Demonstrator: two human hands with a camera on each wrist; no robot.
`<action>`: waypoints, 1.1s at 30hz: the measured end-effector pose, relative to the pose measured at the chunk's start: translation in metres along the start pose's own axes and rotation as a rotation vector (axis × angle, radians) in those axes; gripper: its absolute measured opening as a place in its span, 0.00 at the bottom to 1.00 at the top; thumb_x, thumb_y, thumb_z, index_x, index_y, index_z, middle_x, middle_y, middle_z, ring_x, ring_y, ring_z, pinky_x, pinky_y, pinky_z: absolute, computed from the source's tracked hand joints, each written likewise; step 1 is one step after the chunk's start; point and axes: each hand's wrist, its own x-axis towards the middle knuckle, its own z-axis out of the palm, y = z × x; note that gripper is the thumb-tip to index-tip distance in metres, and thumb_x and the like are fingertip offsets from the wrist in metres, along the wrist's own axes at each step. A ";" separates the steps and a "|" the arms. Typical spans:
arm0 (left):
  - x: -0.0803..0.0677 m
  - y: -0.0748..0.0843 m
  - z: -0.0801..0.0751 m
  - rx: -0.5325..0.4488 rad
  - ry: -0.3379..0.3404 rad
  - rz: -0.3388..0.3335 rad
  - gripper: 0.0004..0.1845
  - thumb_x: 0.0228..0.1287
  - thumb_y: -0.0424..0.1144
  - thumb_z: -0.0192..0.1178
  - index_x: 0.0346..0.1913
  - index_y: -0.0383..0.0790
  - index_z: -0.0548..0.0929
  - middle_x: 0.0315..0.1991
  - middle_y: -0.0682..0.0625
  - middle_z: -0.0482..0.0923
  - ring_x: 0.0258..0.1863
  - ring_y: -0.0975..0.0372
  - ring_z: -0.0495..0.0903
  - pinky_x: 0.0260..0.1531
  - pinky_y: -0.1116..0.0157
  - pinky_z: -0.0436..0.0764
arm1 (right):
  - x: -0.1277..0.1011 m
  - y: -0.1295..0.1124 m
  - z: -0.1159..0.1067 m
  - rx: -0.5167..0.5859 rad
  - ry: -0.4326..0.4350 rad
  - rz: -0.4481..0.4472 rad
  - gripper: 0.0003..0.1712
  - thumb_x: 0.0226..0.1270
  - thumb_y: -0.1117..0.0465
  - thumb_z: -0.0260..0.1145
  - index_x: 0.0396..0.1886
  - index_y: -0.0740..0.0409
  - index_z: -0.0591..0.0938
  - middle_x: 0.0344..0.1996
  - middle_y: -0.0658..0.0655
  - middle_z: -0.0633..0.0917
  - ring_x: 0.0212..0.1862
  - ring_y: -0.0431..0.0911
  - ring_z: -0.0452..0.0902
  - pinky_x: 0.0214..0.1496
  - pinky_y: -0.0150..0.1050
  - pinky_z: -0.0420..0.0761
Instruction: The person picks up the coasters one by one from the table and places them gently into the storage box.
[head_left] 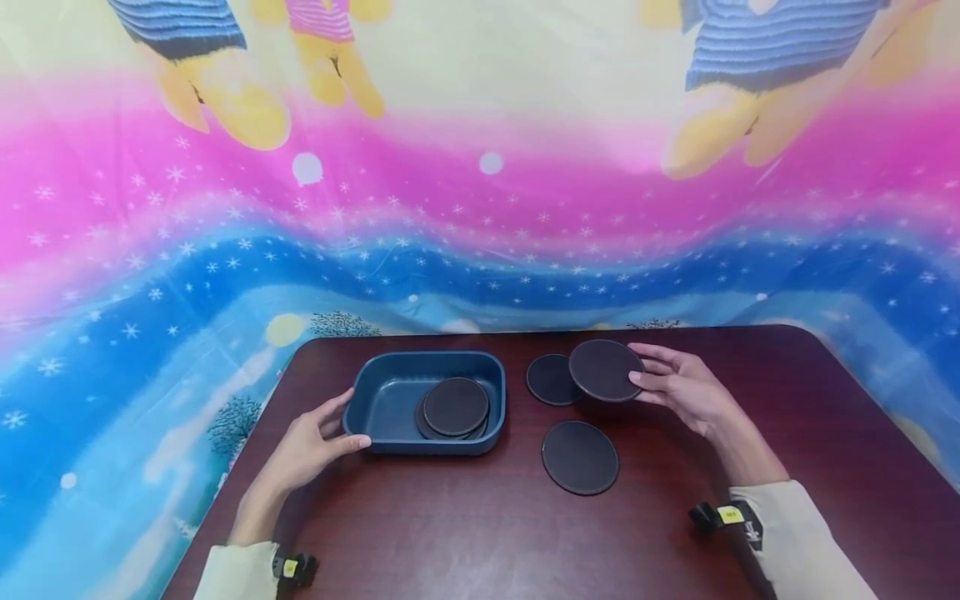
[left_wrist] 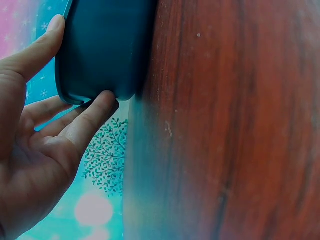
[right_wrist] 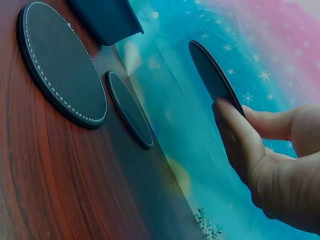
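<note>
My right hand [head_left: 686, 387] pinches a round black coaster [head_left: 604, 370] by its right edge, thumb on one face and fingers on the other. In the right wrist view this coaster [right_wrist: 212, 72] is lifted off the table and seen nearly edge-on. My left hand [head_left: 311, 442] grips the left end of a dark blue rectangular tub [head_left: 425, 447], thumb at the near rim and fingers round the outer wall. Inside the tub, at its right, coasters [head_left: 455, 406] lie stacked, the lower one mostly covered. White stitching rings a coaster [right_wrist: 65, 65] on the table.
Two more coasters lie flat right of the tub: a near one [head_left: 581, 457] and a far one [head_left: 551, 379], partly hidden behind the held coaster. The dark red wood table [head_left: 465, 533] ends at the back against a colourful printed cloth [head_left: 480, 208].
</note>
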 end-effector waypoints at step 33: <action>0.003 -0.004 0.002 0.018 0.013 -0.024 0.52 0.67 0.51 0.76 0.86 0.40 0.60 0.75 0.32 0.74 0.73 0.40 0.77 0.58 0.53 0.89 | 0.018 -0.005 0.043 -0.052 -0.028 0.009 0.41 0.80 0.67 0.66 0.86 0.62 0.60 0.73 0.75 0.72 0.48 0.37 0.91 0.53 0.34 0.90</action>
